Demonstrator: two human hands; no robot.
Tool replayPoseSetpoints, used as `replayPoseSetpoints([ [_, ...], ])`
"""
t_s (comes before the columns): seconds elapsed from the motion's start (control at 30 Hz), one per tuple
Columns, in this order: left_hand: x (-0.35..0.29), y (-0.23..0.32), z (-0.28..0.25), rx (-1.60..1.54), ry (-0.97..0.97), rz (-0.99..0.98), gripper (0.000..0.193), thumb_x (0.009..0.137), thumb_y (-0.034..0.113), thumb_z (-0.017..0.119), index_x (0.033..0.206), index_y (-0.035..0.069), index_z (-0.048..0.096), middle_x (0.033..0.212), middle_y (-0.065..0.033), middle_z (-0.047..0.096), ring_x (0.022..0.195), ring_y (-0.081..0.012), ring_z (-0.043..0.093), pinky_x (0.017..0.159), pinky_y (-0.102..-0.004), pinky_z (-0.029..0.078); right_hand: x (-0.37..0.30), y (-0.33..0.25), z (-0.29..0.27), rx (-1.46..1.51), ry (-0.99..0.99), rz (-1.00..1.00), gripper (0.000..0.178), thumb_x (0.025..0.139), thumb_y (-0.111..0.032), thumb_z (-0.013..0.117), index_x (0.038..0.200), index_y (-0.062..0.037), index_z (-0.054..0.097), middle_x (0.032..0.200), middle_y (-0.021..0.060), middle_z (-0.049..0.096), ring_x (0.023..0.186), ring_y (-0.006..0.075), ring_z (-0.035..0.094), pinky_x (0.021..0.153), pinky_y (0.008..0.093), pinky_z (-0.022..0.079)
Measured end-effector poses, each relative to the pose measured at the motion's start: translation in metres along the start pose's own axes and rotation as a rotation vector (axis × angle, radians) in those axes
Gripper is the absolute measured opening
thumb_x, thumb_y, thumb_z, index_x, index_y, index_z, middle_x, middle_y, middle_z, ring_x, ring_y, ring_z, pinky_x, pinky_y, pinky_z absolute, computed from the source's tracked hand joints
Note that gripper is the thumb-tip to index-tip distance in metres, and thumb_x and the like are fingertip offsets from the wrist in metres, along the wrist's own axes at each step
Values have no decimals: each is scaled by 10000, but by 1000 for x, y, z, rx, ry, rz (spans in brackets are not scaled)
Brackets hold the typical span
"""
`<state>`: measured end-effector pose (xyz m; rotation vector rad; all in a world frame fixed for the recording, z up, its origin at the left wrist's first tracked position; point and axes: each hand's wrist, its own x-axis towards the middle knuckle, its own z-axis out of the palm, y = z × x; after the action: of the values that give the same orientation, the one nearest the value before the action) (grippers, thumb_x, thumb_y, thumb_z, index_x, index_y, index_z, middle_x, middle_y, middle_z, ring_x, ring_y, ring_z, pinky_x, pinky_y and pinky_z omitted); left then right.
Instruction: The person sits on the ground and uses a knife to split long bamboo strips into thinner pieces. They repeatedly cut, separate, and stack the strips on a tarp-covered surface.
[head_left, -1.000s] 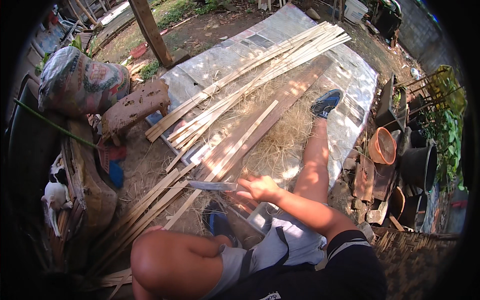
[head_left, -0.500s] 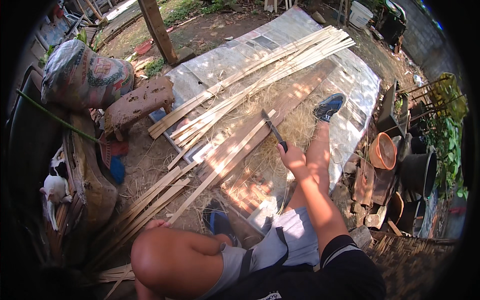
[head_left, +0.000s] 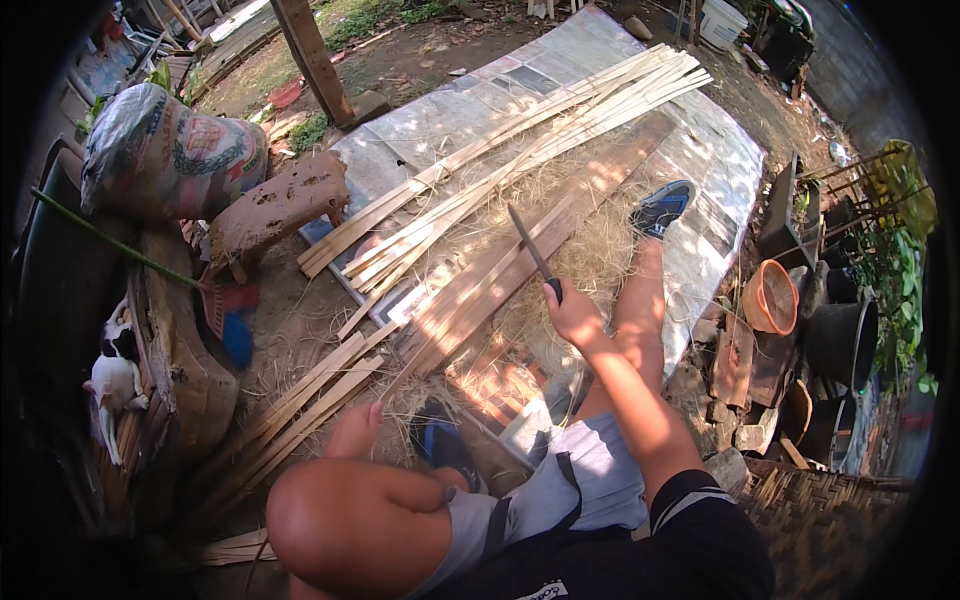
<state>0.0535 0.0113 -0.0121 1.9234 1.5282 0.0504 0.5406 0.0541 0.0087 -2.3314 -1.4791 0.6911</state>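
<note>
My right hand (head_left: 577, 316) is closed around the black handle of a knife (head_left: 530, 245). Its long blade points up and to the left, over a wooden plank (head_left: 600, 185). Beside my bent left knee, my left hand (head_left: 354, 431) pinches the near end of a thin bamboo strip (head_left: 405, 374). That strip slants away across the plank, its narrow edge seemingly turned up, and passes under or close by the blade; contact cannot be made out. Beyond the plank lies a bundle of pale strips (head_left: 520, 165). Curly shavings (head_left: 590, 265) are heaped near my right foot.
A pale sheet (head_left: 725, 135) spreads under the work. More strips (head_left: 310, 395) lie at the left, near a black-and-white cat (head_left: 118, 375). A full sack (head_left: 170, 150), a worn wooden block (head_left: 280, 205) and a post (head_left: 315, 65) stand beyond. Pots (head_left: 770, 298) line the right.
My left hand has moved forward from behind the knee, and the strip has shifted and turned to show a narrower side. The knife has moved slightly left and nearer me.
</note>
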Motion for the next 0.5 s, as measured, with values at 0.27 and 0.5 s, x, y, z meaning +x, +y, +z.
replayPoseSetpoints([
  [0.27,11,18,-33,-653,-493,-396,498,1088,432,451,809,59,626,605,36,474,504,-98,411,483,-303,346,-82,-45,37,-272,-409,-476,592,1001,-637,470,1351,-171,571,955,207,738,905,365,733,732,504,582],
  [0.5,-9,-7,-30,-564,-397,-353,503,1072,456,491,745,83,577,608,47,469,534,-88,383,499,-309,320,-54,-16,51,-117,-75,-375,516,990,-615,516,1200,-152,609,729,147,701,786,401,724,709,521,579],
])
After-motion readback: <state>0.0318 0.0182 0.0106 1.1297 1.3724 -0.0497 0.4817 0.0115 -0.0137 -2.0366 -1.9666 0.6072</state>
